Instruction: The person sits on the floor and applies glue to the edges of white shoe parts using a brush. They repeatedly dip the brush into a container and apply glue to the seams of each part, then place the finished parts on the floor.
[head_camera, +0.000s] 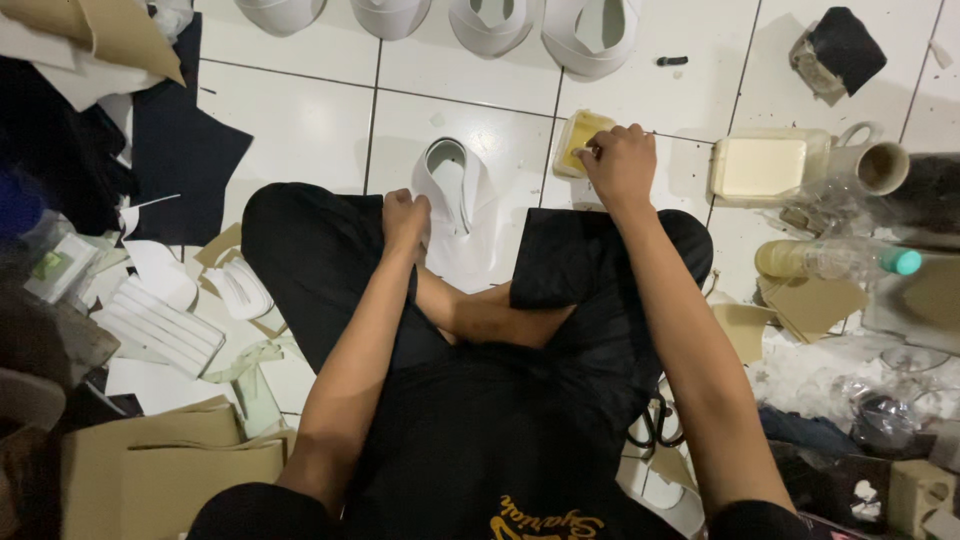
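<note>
White tiled floor (300, 130): I sit cross-legged on it, card scraps to both sides. A row of white curved pieces (490, 22) lies ahead. One white curved piece (452, 190) rests just before my knees; my left hand (405, 215) touches its left edge, fingers curled together against it. A small yellow tub (578, 135) sits just right of it; my right hand (620, 160) is over it, fingers pinched together at its rim.
</note>
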